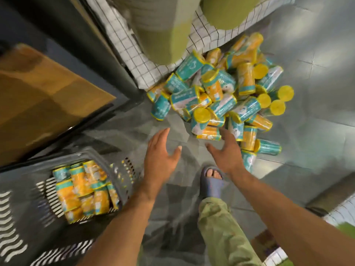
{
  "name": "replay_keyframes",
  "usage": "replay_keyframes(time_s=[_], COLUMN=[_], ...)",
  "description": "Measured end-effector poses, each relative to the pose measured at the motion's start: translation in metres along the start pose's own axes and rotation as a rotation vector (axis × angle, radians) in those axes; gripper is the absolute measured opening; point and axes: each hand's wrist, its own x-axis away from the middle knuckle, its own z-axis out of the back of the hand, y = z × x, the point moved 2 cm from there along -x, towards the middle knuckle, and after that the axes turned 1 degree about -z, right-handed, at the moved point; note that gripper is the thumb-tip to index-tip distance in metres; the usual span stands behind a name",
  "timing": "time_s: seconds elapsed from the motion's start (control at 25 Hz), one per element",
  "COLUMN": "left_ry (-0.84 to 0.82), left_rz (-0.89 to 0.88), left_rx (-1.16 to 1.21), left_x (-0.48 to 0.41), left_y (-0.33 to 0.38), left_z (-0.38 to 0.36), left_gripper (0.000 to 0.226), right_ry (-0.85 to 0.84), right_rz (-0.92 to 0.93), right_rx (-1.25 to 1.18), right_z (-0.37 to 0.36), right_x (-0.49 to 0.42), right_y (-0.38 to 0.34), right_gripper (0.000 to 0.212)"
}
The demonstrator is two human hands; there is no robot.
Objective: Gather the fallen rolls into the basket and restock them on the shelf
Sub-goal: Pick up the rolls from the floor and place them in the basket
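Hands over grey floor, both empty w/ fingers spread: left hand [161, 150] and right hand [226, 150] near pile of fallen rolls [221, 93]. Basket [123, 181] at left, partly filled. Gathering step; next, prob. grasp nearest rolls.

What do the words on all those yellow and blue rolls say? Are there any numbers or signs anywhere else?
Floor rolls: pale print on the teal wrappers, too small and blurred to read.
Basket rolls: wrappers smeared by motion blur, nothing readable.
Everywhere else: no words, numbers or signs show.
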Motion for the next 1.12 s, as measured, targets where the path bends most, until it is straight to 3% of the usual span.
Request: replay_keyframes(time_s=[0.2, 0.4, 0.6, 0.72, 0.84, 1.04, 1.12], left_ry=[-0.019, 0.097, -0.095, -0.104, -0.026, 0.106, 0.136], left_rz=[-0.096, -0.158, -0.205, -0.112, 0.063, 0.209, 0.273], left_rx=[-0.044, -0.189, -0.327, -0.292, 0.015, 0.511, 0.581], left_x=[-0.128, -0.228, -0.257, -0.226, -0.151, 0.013, 0.082], left_y=[-0.023, -0.052, -0.05, -0.031, -0.019, -0.034, -0.064], left_z=[-0.082, -0.121, -0.12, -0.09, -0.036, 0.097, 0.143], left_gripper=[0.072, 0.08, 0.083, 0.067, 0.059, 0.058, 0.055], right_ry=[-0.04, -0.024, 0.027, 0.029, 0.012, -0.241, -0.342], right_rz=[-0.003, 0.018, 0.041, -0.053, -0.111, -0.131, -0.099], right_rx=[-0.156, -0.217, -0.211, -0.211, -0.261, -0.369, -0.424], right_z=[-0.051, -0.113, -0.123, -0.094, -0.053, -0.018, -0.027], right_x=[-0.11, -0.163, -0.174, -0.147, -0.085, 0.054, 0.116], right_y=[0.054, 0.099, 0.101, 0.08, 0.048, -0.039, -0.08], right_gripper=[0.076, 0.072, 0.079, 0.06, 0.049, 0.043, 0.044])
